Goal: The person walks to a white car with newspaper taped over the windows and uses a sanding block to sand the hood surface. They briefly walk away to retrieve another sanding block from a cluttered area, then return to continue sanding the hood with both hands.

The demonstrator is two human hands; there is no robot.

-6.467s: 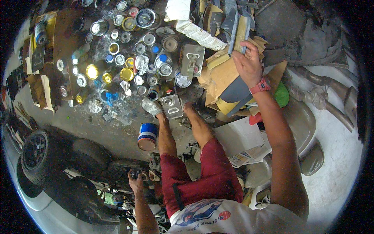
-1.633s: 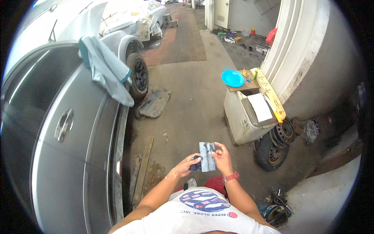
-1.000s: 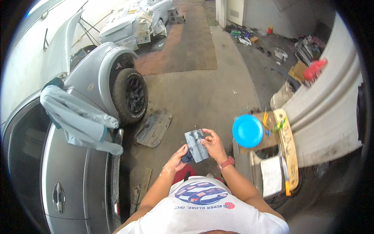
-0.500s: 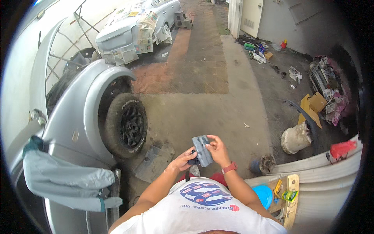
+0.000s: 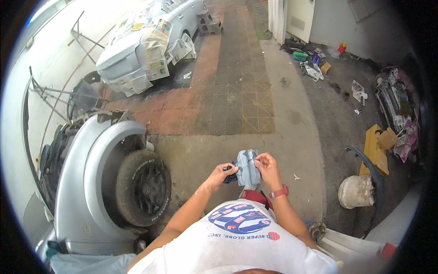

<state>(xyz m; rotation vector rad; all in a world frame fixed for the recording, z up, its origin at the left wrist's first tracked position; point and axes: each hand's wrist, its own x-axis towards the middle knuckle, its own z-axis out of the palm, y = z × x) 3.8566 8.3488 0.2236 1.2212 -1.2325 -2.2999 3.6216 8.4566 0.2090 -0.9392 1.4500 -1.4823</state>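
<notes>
In front of my chest I hold a creased, blue-grey sheet [image 5: 249, 171] with dark smudges; I cannot tell whether it is paper or cloth. My left hand [image 5: 218, 177] is closed at the sheet's left edge, thumb on top. A dark, bunched item [image 5: 230, 175] sits in those same fingers, its kind unclear. With thumb and fingertips, my right hand [image 5: 268, 169] pinches the sheet's upper right edge. A red band [image 5: 279, 192] circles my right wrist.
To the left stands a silver vehicle fender [image 5: 84, 169] with a black-rimmed tire [image 5: 143, 187]. A pale car [image 5: 132, 50] partly covered in newspaper is farther off. On the right are a stained white bucket [image 5: 356, 192], a curved black strip [image 5: 375, 176] and cardboard [image 5: 375, 148].
The view has moved forward, bringing the fender and tire lower in the picture. Both hands still grip the sheet, which now appears more upright and spread wider.
</notes>
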